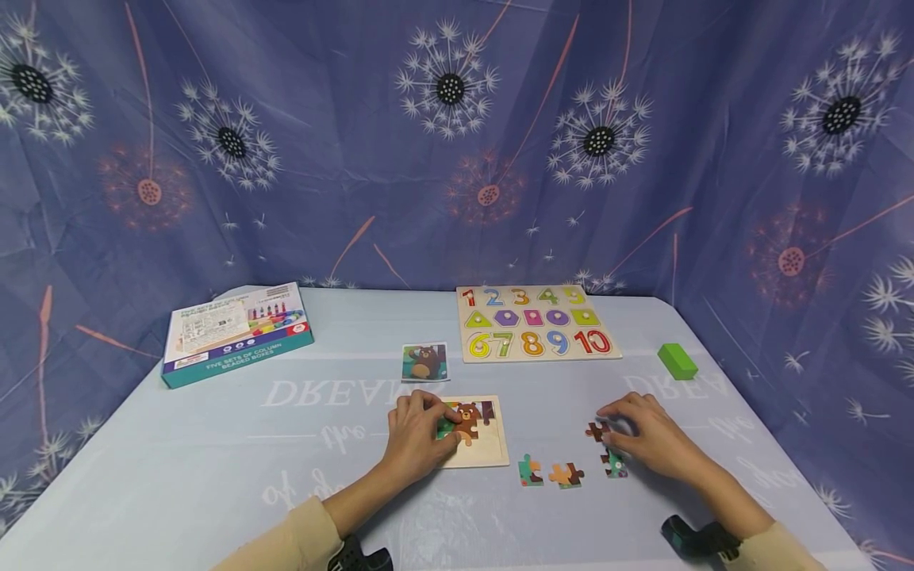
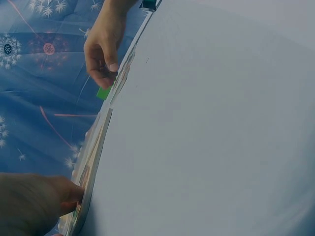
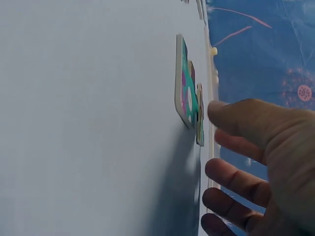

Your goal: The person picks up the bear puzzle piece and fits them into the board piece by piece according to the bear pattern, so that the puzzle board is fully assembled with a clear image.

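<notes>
A wooden puzzle board [image 1: 493, 454] lies in front of me, partly filled with bear picture pieces [image 1: 467, 414]. My left hand [image 1: 421, 434] rests over its left side, thumb and index finger apart and touching the pieces; the hand hides the board's left edge. My right hand [image 1: 648, 432] is at a dark brown puzzle piece [image 1: 596, 431], thumb and index finger apart beside it. Just below lies a teal and brown piece [image 1: 614, 465]. Two more loose pieces, one teal and orange [image 1: 530, 471] and one orange and brown [image 1: 566, 476], lie between the hands.
Behind the board lies a bear picture card [image 1: 424, 362]. A number and shape puzzle [image 1: 539, 323] is at the back, with a green block [image 1: 677, 362] to its right. A teal box [image 1: 239, 335] stands at the back left. A dandelion-patterned curtain [image 1: 343, 159] surrounds the table.
</notes>
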Available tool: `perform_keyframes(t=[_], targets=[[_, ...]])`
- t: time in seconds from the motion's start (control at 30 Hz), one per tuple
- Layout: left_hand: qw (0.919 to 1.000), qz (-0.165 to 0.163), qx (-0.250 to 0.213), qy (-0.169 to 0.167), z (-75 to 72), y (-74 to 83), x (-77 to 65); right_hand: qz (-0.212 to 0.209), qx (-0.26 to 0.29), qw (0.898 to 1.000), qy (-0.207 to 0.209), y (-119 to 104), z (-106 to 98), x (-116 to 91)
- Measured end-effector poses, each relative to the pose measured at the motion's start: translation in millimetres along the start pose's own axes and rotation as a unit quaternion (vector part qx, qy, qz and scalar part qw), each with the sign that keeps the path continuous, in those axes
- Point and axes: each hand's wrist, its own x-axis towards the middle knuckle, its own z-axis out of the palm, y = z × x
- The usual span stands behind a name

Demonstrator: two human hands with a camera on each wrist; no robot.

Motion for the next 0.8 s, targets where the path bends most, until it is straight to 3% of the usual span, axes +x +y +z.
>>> perform_keyframes(t=[0.8], targets=[[1.0000, 0.005, -0.002, 0.002, -0.7, 0.6, -0.9, 0.004, -0.005, 1.000, -0.016, 12, 3, -2]])
